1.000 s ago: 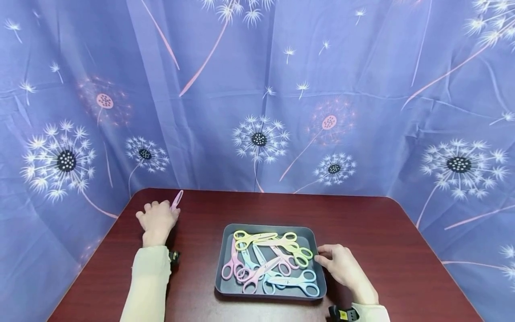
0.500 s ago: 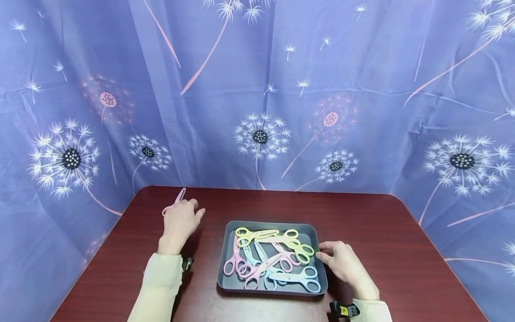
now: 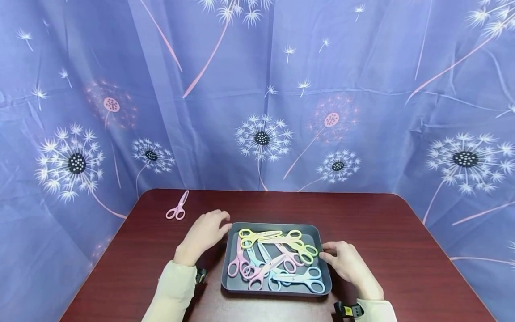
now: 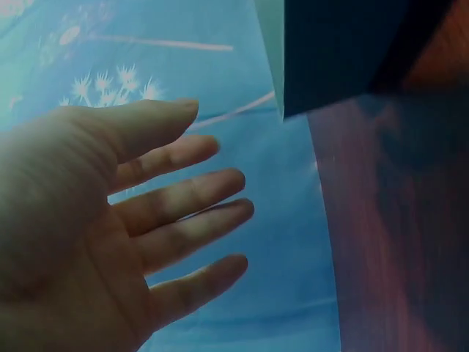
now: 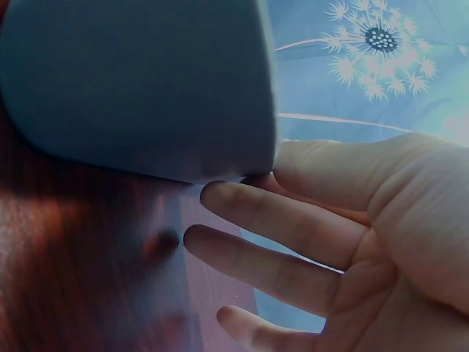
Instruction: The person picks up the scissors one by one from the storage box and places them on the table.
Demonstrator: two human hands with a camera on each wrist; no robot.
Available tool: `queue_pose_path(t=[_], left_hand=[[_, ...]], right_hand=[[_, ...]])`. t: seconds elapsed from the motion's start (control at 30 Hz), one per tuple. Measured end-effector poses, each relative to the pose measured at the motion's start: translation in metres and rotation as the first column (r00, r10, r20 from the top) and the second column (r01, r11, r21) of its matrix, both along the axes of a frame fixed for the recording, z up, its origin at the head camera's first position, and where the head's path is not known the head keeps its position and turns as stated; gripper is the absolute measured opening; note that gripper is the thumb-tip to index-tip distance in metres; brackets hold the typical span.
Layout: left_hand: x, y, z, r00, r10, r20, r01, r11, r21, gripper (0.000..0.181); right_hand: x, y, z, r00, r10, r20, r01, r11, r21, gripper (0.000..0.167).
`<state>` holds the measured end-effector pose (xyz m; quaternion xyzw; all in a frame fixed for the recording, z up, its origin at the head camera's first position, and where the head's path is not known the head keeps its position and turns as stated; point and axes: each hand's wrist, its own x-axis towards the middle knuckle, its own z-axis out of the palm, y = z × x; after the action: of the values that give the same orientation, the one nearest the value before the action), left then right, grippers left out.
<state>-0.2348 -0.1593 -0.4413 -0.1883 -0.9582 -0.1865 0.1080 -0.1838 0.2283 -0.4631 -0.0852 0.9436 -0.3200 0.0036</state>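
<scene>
- Dark grey plastic-looking tray [image 3: 277, 294]: it is sitting upright on the red-brown table [image 3: 402, 268], near the middle, and is holding several pairs of scissors that are overlapping one another.
- Tray contents: yellow scissors [image 3: 257, 235] are lying toward the far side; pink scissors [image 3: 267, 268] are crossing others near the middle; light blue scissors [image 3: 299, 279] are lying at the near right, their handles pointing right.
- Single pink pair [image 3: 182, 205]: it is lying on the table at the far left, outside the tray and well apart from it, its blades pointing away and its handle loops facing near.
- Left hand [image 3: 205, 237]: it is hovering just beside the tray's far left corner; its fingers are extending, released and spread, and are holding nothing.
- Right hand [image 3: 349, 264]: it is touching the outside of the tray's right wall with thumb and fingertips; the fingers are staying loosely extended and are not clenching.
- Surroundings: a blue curtain [image 3: 362, 58] with dandelion prints is hanging behind the table; pale sleeves [image 3: 173, 286] are covering both forearms.
</scene>
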Motion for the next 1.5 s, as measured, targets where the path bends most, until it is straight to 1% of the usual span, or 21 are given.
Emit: queue_pose_path(t=[0.17,0.3,0.43,0.67,0.8,0.9,1.03,1.1,1.37,1.5], left_hand=[[0.002,0.011,-0.005,0.999,-0.045,-0.001,0.045,0.999,-0.03,0.015],[0.001,0.018,-0.009,0.994,-0.097,-0.042,0.094,0.994,-0.063,0.012],[0.0,0.026,-0.015,0.987,-0.146,-0.066,0.139,0.985,-0.098,0.011],[0.001,0.039,-0.021,0.979,-0.186,-0.084,0.173,0.975,-0.138,0.01],[0.003,0.044,-0.024,0.977,-0.191,-0.099,0.172,0.969,-0.176,0.008],[0.004,0.045,-0.027,0.974,-0.189,-0.128,0.162,0.967,-0.197,0.005],[0.003,0.046,-0.03,0.965,-0.199,-0.168,0.159,0.961,-0.225,0.006],[0.002,0.046,-0.031,0.964,-0.199,-0.178,0.154,0.959,-0.239,0.007],[-0.001,0.046,-0.04,0.968,-0.192,-0.161,0.143,0.95,-0.278,0.011],[-0.003,0.046,-0.042,0.97,-0.187,-0.156,0.138,0.95,-0.281,0.011]], right_hand=[[0.0,-0.001,-0.002,1.0,0.001,-0.009,-0.001,1.0,0.011,0.016],[0.001,-0.001,-0.002,1.0,-0.001,-0.014,0.001,1.0,0.007,0.015],[0.001,0.0,-0.002,1.0,0.004,-0.02,-0.004,1.0,0.02,0.015],[0.002,0.003,-0.001,0.999,0.008,-0.043,-0.007,0.999,0.033,0.015],[0.003,0.003,0.0,0.999,0.011,-0.038,-0.01,0.999,0.038,0.015],[0.003,0.002,0.0,0.999,0.011,-0.041,-0.009,0.999,0.041,0.014],[0.002,0.002,0.001,0.999,0.017,-0.038,-0.015,0.999,0.04,0.014],[0.001,0.001,0.001,0.999,0.017,-0.035,-0.015,0.999,0.037,0.015],[0.0,0.0,0.001,0.999,0.02,-0.031,-0.019,0.999,0.032,0.015],[-0.001,0.0,0.001,1.0,0.013,-0.023,-0.012,1.0,0.026,0.015]])
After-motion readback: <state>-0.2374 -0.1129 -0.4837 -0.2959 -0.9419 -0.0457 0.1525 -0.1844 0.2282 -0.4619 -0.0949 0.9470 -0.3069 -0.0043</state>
